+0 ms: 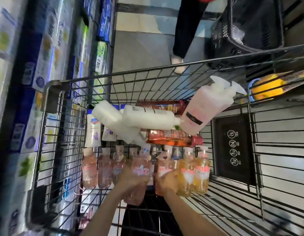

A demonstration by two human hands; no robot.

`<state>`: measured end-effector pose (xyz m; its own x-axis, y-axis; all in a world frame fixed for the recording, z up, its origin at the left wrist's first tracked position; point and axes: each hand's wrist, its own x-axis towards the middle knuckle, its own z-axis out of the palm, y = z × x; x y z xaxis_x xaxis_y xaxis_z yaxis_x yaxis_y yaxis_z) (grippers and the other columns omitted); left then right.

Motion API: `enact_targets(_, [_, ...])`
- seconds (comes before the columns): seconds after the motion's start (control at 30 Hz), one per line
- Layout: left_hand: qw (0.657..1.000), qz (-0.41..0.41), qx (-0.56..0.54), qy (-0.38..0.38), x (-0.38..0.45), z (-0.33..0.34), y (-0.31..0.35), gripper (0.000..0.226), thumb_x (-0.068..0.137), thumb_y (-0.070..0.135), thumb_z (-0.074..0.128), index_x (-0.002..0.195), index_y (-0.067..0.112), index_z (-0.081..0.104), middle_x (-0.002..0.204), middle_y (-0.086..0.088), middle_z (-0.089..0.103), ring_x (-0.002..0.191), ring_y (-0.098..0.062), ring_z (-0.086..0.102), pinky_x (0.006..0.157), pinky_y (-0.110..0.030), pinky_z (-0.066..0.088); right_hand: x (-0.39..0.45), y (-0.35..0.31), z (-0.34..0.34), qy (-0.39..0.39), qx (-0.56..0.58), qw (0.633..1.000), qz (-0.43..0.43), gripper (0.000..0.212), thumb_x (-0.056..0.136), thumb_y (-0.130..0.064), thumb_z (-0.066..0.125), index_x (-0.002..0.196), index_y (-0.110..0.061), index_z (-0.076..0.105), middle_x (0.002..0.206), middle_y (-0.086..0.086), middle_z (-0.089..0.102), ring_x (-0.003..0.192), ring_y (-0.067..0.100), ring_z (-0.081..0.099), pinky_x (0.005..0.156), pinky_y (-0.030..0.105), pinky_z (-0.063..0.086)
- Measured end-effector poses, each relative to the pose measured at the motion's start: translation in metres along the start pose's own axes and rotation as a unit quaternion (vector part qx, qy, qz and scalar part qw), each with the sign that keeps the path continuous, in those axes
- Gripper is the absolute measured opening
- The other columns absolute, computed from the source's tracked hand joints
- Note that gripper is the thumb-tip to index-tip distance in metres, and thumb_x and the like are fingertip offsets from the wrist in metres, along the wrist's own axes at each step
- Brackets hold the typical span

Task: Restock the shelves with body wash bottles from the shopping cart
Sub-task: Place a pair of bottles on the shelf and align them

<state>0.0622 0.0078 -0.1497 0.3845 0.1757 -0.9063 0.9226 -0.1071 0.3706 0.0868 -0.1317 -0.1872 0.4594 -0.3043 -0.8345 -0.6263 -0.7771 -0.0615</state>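
Observation:
I look down into a wire shopping cart [50, 130] full of body wash bottles. A row of clear pink bottles [89, 169] and two amber bottles [201, 172] stands along the near side. My left hand [130, 180] grips a pink bottle [139, 169] low on its body. My right hand [167, 183] is closed around another pink bottle [165, 167] beside it. Behind them lie white bottles [147, 117], red-brown bottles [171, 137] and a large pale pink pump bottle [204, 106] leaning on the cart's right side.
Shelves [45, 53] packed with boxed goods run along the left, close to the cart. Another person's leg [183, 34] and shoe stand on the tiled floor beyond the cart. A black basket [250, 31] sits at the upper right, and a yellow packet [267, 87] lies right of the cart.

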Motion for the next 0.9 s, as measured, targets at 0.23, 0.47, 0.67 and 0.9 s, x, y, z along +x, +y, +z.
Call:
enact_targets(0.23, [0.996, 0.073, -0.052, 0.010, -0.017, -0.036, -0.005, 0.008, 0.080, 0.024, 0.074, 0.083, 0.020, 0.068, 0.071, 0.010, 0.070, 0.060, 0.005, 0.063, 0.048, -0.006, 0.043, 0.003, 0.015, -0.006, -0.003, 0.134, 0.989, -0.060, 0.097, 0.079, -0.028, 0.077, 0.149, -0.013, 0.011, 0.132, 0.017, 0.051, 0.123, 0.036, 0.049, 0.104, 0.043, 0.041])
enact_targets(0.47, [0.986, 0.080, -0.145, -0.019, -0.064, -0.063, 0.010, 0.088, 0.068, 0.053, 0.072, 0.142, 0.022, 0.036, 0.134, -0.005, 0.051, 0.114, -0.028, 0.058, 0.094, -0.050, 0.050, -0.049, 0.006, -0.072, -0.249, 0.234, 0.929, -0.142, 0.058, 0.081, -0.019, 0.074, 0.131, -0.027, 0.045, 0.112, -0.005, 0.066, 0.105, 0.015, 0.061, 0.068, 0.013, 0.050])
enact_targets(0.67, [0.965, 0.098, -0.244, 0.028, -0.113, -0.079, 0.015, 0.057, 0.085, 0.029, 0.067, 0.134, 0.012, 0.045, 0.120, -0.009, 0.061, 0.102, -0.027, 0.064, 0.087, -0.044, 0.054, -0.111, -0.023, -0.111, -0.304, 0.279, 0.882, -0.228, 0.049, 0.076, -0.006, 0.074, 0.117, -0.024, 0.054, 0.105, 0.003, 0.073, 0.097, 0.018, 0.069, 0.079, 0.034, 0.058])
enact_targets(0.9, [0.880, 0.152, -0.433, 0.124, -0.190, -0.090, 0.011, 0.082, 0.070, 0.030, 0.083, 0.141, 0.013, 0.043, 0.128, -0.009, 0.058, 0.112, -0.025, 0.060, 0.093, -0.039, 0.050, -0.176, -0.060, -0.137, -0.333, 0.245, 0.838, -0.356, 0.092, 0.050, -0.036, 0.085, 0.131, -0.015, 0.049, 0.105, 0.002, 0.073, 0.097, 0.019, 0.069, 0.076, 0.032, 0.055])
